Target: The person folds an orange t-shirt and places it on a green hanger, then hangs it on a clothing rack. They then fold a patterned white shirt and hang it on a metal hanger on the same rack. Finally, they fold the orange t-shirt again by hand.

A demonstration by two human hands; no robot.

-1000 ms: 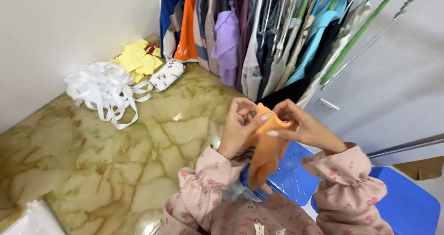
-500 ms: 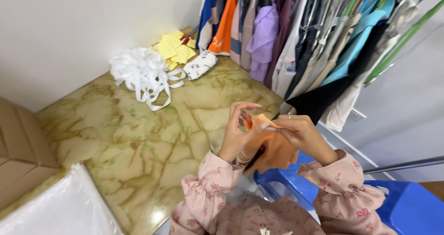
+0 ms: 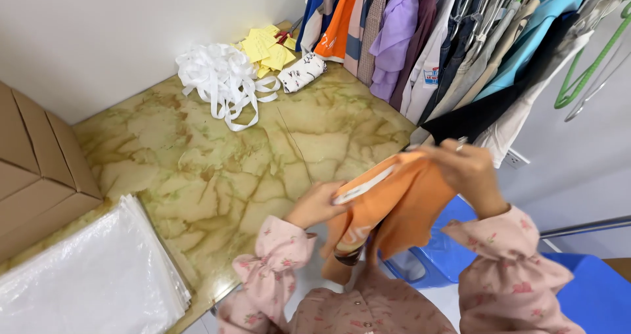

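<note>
Orange garment [image 3: 401, 206] held up between both hands, over the near edge of the marbled tabletop [image 3: 217, 170] and in front of the person's chest. White band along its top hem, running from one hand to the other; the rest of the cloth hangs down in folds toward the lap.

Left hand [image 3: 319, 204]: fingers closed, pinching the left end of the hem, knuckles toward the table. Right hand [image 3: 468, 170]: higher, fingers curled over the right end of the hem and gripping it; a ring shows on one finger. Both wrists in pink flowered sleeves with gathered cuffs.

Blue plastic stool [image 3: 434, 265] just below and behind the hanging cloth.

On the table, well apart from the hands: tangle of white straps [image 3: 220, 78] near the wall, yellow paper slips [image 3: 266, 45] beside it, a small white patterned bundle [image 3: 301, 72] just right of those. Stack of clear plastic bags [image 3: 92, 275] at the near left corner; cardboard boxes [image 3: 33, 170] at far left against the wall.

Rack of hanging clothes [image 3: 447, 38] at upper right, many colours, close-packed. Green hangers [image 3: 595, 58] on the far right.
</note>
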